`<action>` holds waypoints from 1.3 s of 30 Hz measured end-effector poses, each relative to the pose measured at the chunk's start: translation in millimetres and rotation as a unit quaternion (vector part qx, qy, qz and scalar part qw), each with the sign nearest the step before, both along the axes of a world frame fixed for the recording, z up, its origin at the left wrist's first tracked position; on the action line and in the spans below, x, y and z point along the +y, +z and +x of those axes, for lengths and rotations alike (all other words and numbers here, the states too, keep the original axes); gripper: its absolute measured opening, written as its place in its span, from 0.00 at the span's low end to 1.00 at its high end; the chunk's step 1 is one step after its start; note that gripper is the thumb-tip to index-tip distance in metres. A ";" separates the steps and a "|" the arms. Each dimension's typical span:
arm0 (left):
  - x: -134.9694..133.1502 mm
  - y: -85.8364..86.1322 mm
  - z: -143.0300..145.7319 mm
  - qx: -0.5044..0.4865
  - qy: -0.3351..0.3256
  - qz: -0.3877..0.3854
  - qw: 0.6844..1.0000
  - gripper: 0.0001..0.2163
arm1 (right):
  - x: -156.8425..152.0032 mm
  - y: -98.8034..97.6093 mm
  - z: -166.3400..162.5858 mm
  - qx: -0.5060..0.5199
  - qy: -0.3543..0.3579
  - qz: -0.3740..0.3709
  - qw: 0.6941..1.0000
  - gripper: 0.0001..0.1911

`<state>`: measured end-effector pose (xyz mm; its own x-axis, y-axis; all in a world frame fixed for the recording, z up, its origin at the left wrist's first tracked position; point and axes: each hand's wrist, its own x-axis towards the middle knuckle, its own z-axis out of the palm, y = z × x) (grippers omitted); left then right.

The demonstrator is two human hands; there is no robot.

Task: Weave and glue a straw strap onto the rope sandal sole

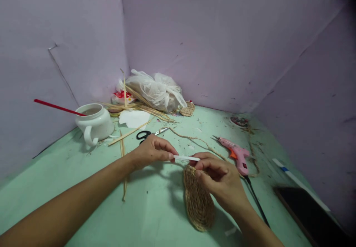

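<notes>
A thin white strip (185, 158) is pinched between the thumb and fingers of my left hand (155, 151). Its other end reaches the fingertips of my right hand (218, 176). That hand is closed on the top end of a coiled, woven fibre sole (198, 200), which hangs down below the fingers. Whether the right fingers also grip the strip I cannot tell. Behind my left hand lie scissors (144, 134) with black handles, partly hidden by it. Right of my right hand a pink glue gun (236, 153) lies on its side.
A white mug (97, 122) with a red stick (59, 107) stands at left. Dry fibre strips (122, 165), a white paper piece (134, 118) and a tied plastic bag (157, 89) are on the green table. A braided cord (200, 140) runs behind my hands; a dark flat object (308, 213) lies front right.
</notes>
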<state>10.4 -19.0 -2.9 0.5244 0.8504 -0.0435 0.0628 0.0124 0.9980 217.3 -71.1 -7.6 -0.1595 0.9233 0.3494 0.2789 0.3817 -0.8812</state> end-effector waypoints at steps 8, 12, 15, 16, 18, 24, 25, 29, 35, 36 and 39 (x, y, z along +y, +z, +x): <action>-25.5 22.9 18.4 0.079 0.067 0.080 0.991 0.05 | -7.9 0.3 -7.5 -0.073 0.028 0.078 0.994 0.06; -24.3 20.4 20.1 0.061 0.078 0.057 0.993 0.05 | -6.2 1.3 -7.7 -0.029 0.011 0.063 0.998 0.05; -12.5 9.5 13.0 -0.015 0.050 -0.018 0.998 0.06 | -1.7 1.8 -3.3 0.012 -0.006 0.024 1.000 0.05; -9.5 7.0 11.1 -0.031 0.047 -0.032 0.998 0.06 | -0.6 1.8 -1.9 0.019 -0.005 0.017 1.000 0.05; -7.5 6.0 9.6 -0.036 0.047 -0.034 0.998 0.06 | 0.2 1.2 -0.2 0.020 -0.003 0.015 1.000 0.05; -19.5 18.6 18.3 0.061 0.066 0.029 0.995 0.06 | -3.7 -2.0 -2.4 -0.021 -0.014 0.037 0.999 0.05; -21.1 19.8 19.7 0.069 0.067 0.032 0.995 0.07 | -4.2 -2.5 -3.4 -0.029 -0.010 0.043 0.999 0.05; -24.8 21.0 22.9 0.085 0.063 0.030 0.994 0.07 | -5.2 -2.7 -7.0 -0.053 0.011 0.068 0.996 0.06; -25.4 21.1 24.3 0.089 0.072 -0.010 0.993 0.08 | -5.3 -2.6 -7.9 -0.043 0.006 0.063 0.997 0.06; -25.1 20.8 24.2 0.085 0.072 -0.016 0.994 0.08 | -5.3 -2.6 -7.7 -0.040 0.006 0.062 0.997 0.06; -24.5 19.8 23.6 0.068 0.066 -0.025 0.995 0.09 | -6.0 -1.9 -8.0 -0.049 0.008 0.075 0.996 0.06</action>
<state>34.0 -43.6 16.9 0.3953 0.9062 -0.1503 0.1910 0.0790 0.9784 209.3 -77.1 -9.5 -0.2142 0.8590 0.4649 0.3532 0.5119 -0.7831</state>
